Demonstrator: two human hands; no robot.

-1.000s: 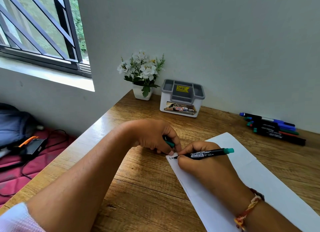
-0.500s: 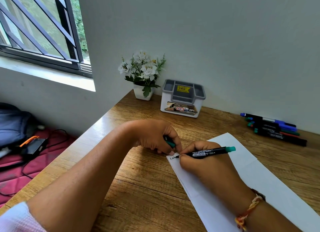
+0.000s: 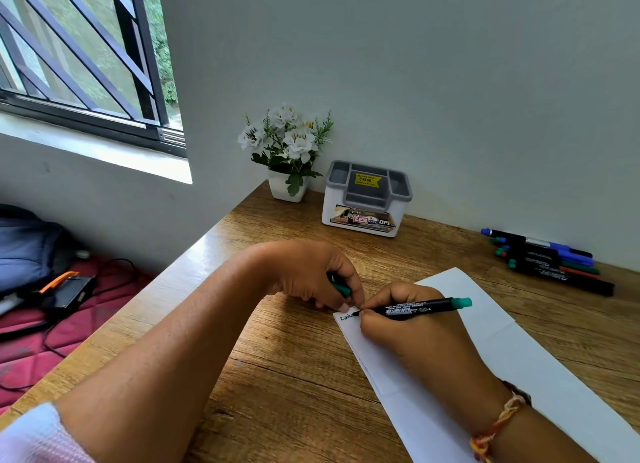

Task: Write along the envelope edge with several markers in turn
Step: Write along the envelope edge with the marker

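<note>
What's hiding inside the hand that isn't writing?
A green cap pokes out of the left hand, probably off the marker. Curled fingers cover most of it, so the rest cannot be seen.

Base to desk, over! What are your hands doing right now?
Right hand grips teal marker, tip on envelope corner. Left hand holds the cap, fingertips at that corner. Spare markers far right, nothing in the way.

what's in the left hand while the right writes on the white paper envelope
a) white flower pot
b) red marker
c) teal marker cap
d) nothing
c: a small teal marker cap shows inside the curled left hand, near the black teal-ended marker the right hand grips.
</note>
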